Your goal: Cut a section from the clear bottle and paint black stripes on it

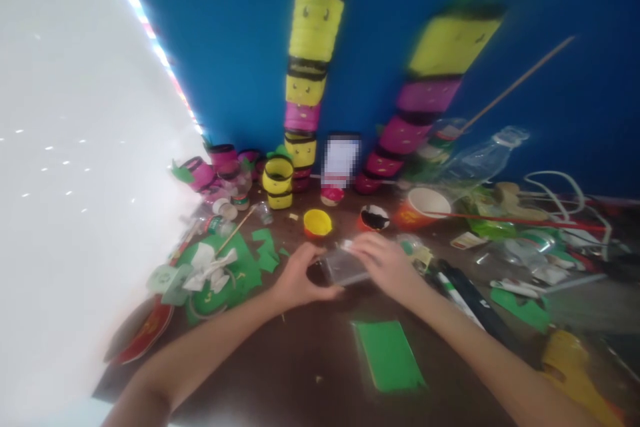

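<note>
In the middle of the head view my left hand [303, 278] curls around the left end of a clear plastic piece [343, 267], thumb below and fingers above. It looks like a cut section of a bottle, though blur hides its exact shape. Over the right side of the piece is my right hand [383, 260], its fingers pinched on a small white wad [347, 245], perhaps tissue. A yellow paint cup [317, 223] and a cup of black paint [374, 217] stand just beyond my hands. Nearer me lies a green sheet [391, 355] in a clear sleeve.
Painted bottle stacks [301, 90] stand against the blue wall [225, 47]. A blurred phone [341, 160] leans behind the cups. Green scraps [240, 260] and crumpled tissue [210, 268] lie left. Markers [457, 297], a paper cup [425, 208], plastic bottles [480, 157] and a glue gun [570, 367] crowd the right.
</note>
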The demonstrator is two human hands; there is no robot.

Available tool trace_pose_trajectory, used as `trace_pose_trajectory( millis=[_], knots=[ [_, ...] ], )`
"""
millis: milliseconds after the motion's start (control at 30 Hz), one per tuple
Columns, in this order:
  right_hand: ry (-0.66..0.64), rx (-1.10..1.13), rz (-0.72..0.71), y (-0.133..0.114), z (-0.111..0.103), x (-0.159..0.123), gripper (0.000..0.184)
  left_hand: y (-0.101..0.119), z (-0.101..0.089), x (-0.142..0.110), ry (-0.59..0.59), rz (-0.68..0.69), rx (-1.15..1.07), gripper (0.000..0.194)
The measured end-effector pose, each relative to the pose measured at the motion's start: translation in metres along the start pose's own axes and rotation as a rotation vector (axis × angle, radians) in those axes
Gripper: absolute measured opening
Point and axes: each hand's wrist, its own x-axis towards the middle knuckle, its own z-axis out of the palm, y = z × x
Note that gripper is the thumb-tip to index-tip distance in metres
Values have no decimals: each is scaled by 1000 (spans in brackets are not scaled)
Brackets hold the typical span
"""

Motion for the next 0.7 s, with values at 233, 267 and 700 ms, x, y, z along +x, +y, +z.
trace_pose_trajectory(
  millis=[233, 267, 700],
  knots=[
    [-5, -108, 37, 13, -30, -10, 26, -6, 1, -7, -11, 357, 230, 60],
    [-50, -104, 40, 14, -32, -12, 27, -7, 1, -8, -27, 387, 252, 60],
    [-15, -121, 256, 21, -35, -30, 28, -4, -1, -9, -27, 299, 232, 40]
  ],
)
